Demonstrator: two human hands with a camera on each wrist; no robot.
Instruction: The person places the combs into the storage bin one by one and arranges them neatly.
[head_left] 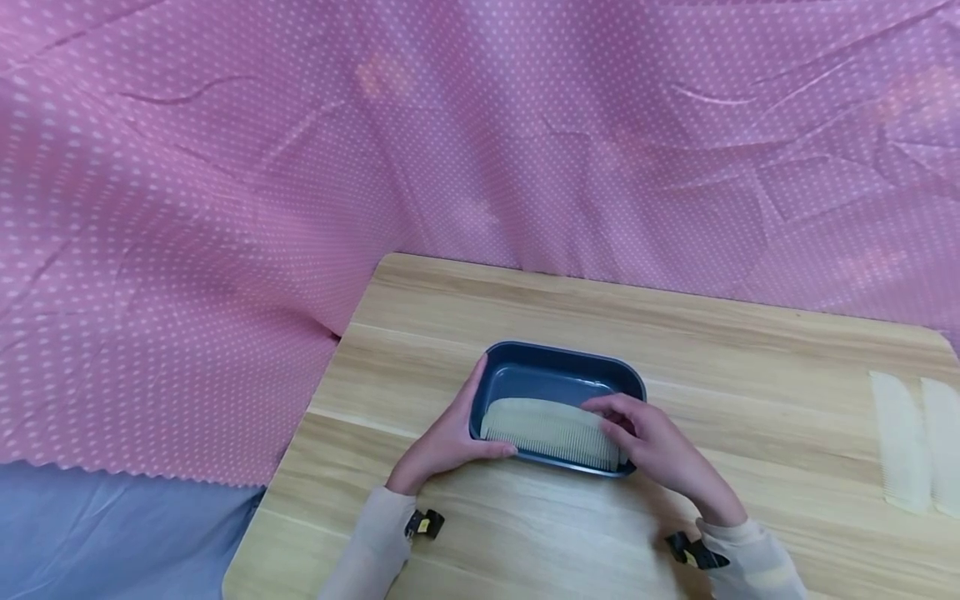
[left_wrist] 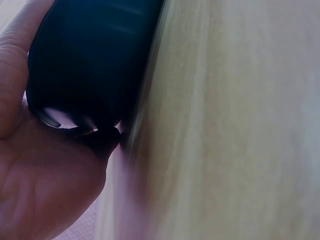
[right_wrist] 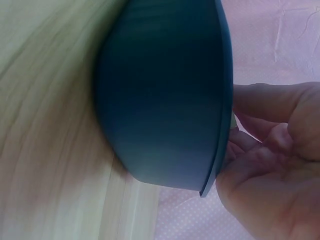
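Note:
A dark blue rectangular tub [head_left: 558, 353] with rounded corners stands on the wooden table. My left hand [head_left: 450, 437] grips its left end, thumb along the front rim and fingers against the side; the left wrist view shows the palm close to the tub's end wall [left_wrist: 95, 60]. A pale, semi-translucent comb [head_left: 543, 421] lies along the front inside the tub, teeth toward me. At the comb's right end, my right hand [head_left: 663, 442] pinches it between thumb and fingers. In the right wrist view the tub's wall [right_wrist: 160, 100] hides most of the comb.
Two more pale combs, one [head_left: 900, 442] beside the other [head_left: 942, 446], lie at the table's right. Pink dotted cloth [head_left: 525, 150] hangs behind and to the left of the table [head_left: 420, 333]. Black straps with small devices sit at both wrists.

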